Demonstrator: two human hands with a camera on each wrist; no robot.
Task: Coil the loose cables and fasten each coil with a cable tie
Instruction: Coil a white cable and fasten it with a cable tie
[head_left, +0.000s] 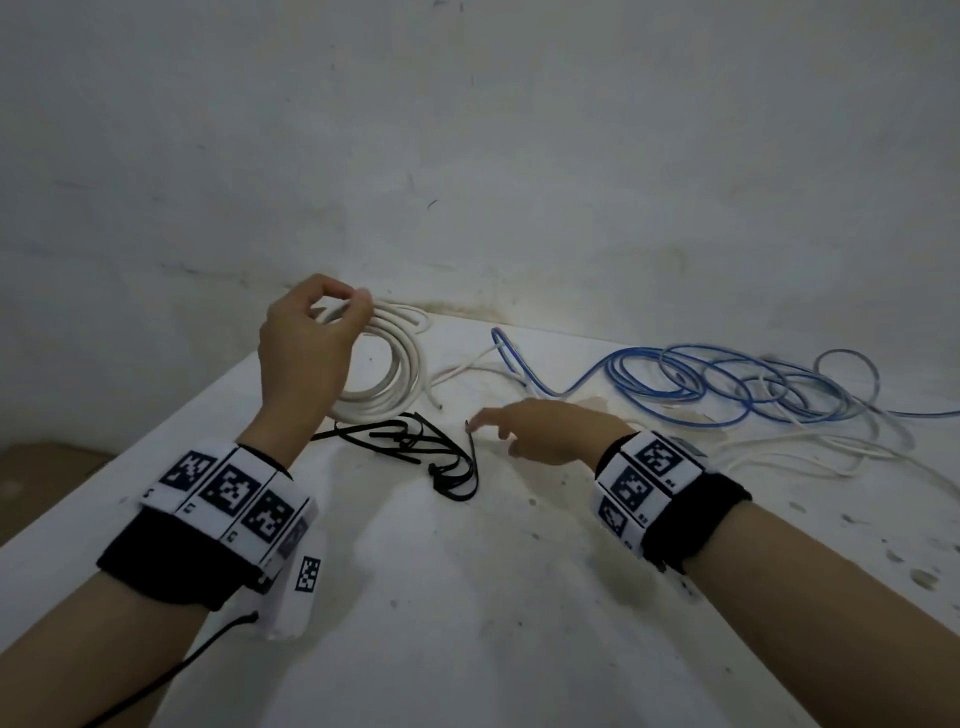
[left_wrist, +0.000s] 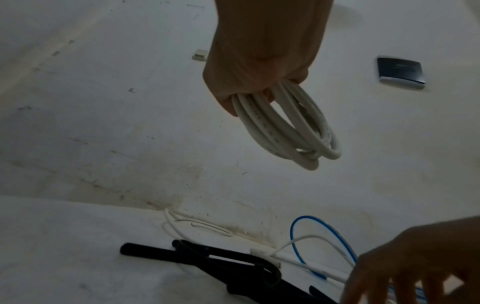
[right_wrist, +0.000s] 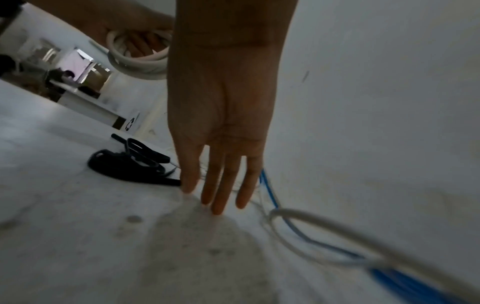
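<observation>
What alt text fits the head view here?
The left hand holds a coiled white cable above a white table, while the open right hand reaches toward black cable ties. Loose blue cable sprawls to the right.

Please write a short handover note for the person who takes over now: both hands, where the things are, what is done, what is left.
Left hand: grips the white coil, raised above the table.
Right hand: open, fingers straight, reaching to the black cable ties on the table; no grip yet.
Blue cable: loose on the right, with thin white cable.
Done: white coil wound.
Left: tie it; coil and tie the others.
</observation>
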